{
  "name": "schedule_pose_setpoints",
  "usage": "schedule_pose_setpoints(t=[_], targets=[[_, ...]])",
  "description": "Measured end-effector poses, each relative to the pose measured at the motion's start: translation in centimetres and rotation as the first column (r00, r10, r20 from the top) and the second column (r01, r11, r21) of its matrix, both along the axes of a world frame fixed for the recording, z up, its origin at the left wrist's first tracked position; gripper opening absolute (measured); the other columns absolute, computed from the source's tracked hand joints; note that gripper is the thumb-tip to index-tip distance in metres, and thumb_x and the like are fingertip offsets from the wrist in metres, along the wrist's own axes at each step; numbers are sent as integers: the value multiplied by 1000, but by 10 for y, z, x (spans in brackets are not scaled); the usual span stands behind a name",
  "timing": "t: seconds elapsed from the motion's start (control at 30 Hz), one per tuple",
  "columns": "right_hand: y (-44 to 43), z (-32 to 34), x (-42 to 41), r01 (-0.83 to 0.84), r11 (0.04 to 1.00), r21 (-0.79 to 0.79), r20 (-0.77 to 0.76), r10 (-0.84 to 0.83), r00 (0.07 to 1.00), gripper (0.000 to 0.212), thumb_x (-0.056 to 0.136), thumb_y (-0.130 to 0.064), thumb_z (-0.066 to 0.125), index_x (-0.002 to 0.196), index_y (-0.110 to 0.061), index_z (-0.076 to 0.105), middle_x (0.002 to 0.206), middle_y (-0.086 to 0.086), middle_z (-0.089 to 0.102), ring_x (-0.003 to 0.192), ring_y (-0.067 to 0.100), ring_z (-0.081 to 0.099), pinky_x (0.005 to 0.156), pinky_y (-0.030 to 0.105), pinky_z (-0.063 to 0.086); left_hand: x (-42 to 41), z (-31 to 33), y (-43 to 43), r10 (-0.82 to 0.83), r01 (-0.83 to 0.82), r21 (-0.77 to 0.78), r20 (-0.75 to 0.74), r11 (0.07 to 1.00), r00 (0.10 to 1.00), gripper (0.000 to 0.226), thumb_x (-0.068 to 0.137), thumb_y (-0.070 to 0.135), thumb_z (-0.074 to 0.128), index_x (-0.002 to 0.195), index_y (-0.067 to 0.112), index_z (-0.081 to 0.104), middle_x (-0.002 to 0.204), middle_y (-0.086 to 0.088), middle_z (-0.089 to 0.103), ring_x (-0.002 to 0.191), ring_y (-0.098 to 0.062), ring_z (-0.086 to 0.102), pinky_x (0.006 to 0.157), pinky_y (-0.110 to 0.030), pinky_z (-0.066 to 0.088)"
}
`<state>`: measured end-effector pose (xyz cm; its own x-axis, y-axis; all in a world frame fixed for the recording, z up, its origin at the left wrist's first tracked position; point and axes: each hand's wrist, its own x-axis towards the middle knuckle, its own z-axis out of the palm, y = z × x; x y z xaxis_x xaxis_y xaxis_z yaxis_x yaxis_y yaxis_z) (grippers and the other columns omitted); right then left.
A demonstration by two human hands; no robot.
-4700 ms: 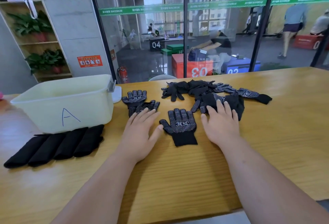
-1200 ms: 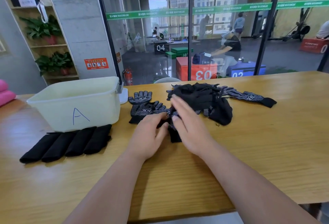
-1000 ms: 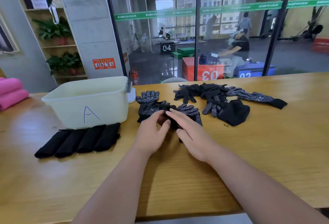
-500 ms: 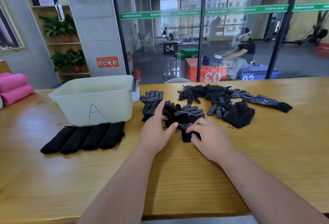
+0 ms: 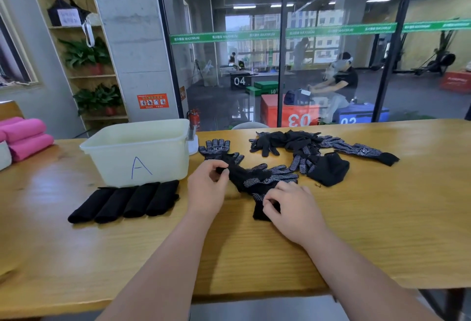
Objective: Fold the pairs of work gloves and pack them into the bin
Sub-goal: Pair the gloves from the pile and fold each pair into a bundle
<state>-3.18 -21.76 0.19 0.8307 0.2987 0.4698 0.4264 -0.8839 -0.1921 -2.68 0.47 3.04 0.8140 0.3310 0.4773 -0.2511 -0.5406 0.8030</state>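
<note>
A pair of black dotted work gloves [image 5: 262,180] lies stacked on the wooden table [image 5: 382,218] in front of me. My left hand [image 5: 207,188] pinches the black cuff at the pair's left end. My right hand [image 5: 293,208] grips the cuff at its near right end. A pale bin [image 5: 137,152] marked "A" stands to the left. Several folded black gloves [image 5: 125,201] lie in a row in front of the bin. One more dotted glove [image 5: 214,148] lies flat beside the bin.
A heap of loose black gloves [image 5: 305,152] lies at the back right of the table. Pink rolled towels [image 5: 25,134] sit at the far left edge. A glass wall runs behind the table.
My left hand has drawn one cuff out to the left, and my right hand has slid toward me onto the other cuff. The view has shifted slightly right.
</note>
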Motion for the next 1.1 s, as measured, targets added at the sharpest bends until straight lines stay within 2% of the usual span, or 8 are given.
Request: schedule_pose_setpoints(t=[0.17, 0.27, 0.4, 0.5, 0.6, 0.77, 0.87, 1.1], targets=[[-5, -1, 2, -86, 996, 36, -21, 87, 996, 40, 95, -56, 34, 90, -39, 70, 89, -17, 59, 92, 5, 52, 91, 33, 38, -18, 34, 24, -118, 117, -295, 16, 948, 993, 26, 99, 6, 70, 104, 32, 74, 104, 8, 76, 97, -18, 75, 93, -42, 63], [-7, -1, 3, -108, 991, 84, -26, 111, 994, 45, 95, -57, 33, 81, -31, 68, 81, -13, 62, 85, 6, 55, 88, 35, 42, -38, 70, 35, -269, 259, -457, 45, 851, 962, 25, 102, -2, 62, 119, 15, 68, 114, -6, 77, 98, -26, 78, 84, -41, 66], [-12, -2, -1, -122, 969, 215, -44, 134, 990, 47, 93, -57, 38, 69, -24, 61, 62, -6, 59, 66, 10, 55, 65, 33, 42, -60, 105, 53, -480, 391, -504, -55, 770, 875, 30, 104, 4, 58, 131, 16, 68, 121, -14, 75, 106, -29, 76, 82, -41, 61], [-11, 0, -2, -90, 975, 204, -97, 111, 989, 37, 93, -55, 47, 73, -29, 64, 66, -12, 64, 66, 5, 58, 63, 35, 51, -69, 117, 63, -559, 452, -426, -166, 784, 813, 31, 105, 5, 58, 130, 17, 72, 123, -11, 76, 116, -32, 72, 99, -49, 57], [-8, 3, -6, -76, 984, 163, -121, 97, 988, 17, 93, -43, 61, 78, -39, 69, 71, -22, 66, 71, -1, 60, 64, 23, 47, -69, 120, 66, -442, 396, -205, -290, 895, 849, 30, 105, 8, 63, 125, 25, 75, 114, -3, 79, 110, -21, 75, 91, -43, 62], [-6, 8, -11, -80, 984, 159, -119, 100, 988, 15, 93, -39, 64, 82, -37, 72, 72, -21, 65, 77, 0, 59, 69, 25, 44, -53, 122, 64, -151, 150, -22, -40, 988, 988, 29, 101, 8, 68, 119, 30, 75, 110, 5, 75, 104, -16, 75, 96, -40, 61], [-7, 5, -9, -89, 977, 192, -111, 111, 988, 13, 91, -36, 65, 80, -37, 73, 70, -21, 65, 77, 2, 59, 71, 27, 46, -55, 119, 58, -166, 163, 74, 33, 984, 986, 31, 100, 8, 70, 117, 32, 76, 109, 12, 77, 102, -8, 74, 97, -28, 54], [-7, 7, -6, -65, 982, 178, -125, 88, 988, 14, 92, -39, 64, 84, -36, 75, 74, -19, 68, 76, 2, 61, 74, 29, 53, -75, 29, 51, -281, 455, 347, -449, 820, 849, 28, 87, 6, 68, 93, 30, 80, 96, 19, 77, 95, 5, 69, 97, -30, 55]])
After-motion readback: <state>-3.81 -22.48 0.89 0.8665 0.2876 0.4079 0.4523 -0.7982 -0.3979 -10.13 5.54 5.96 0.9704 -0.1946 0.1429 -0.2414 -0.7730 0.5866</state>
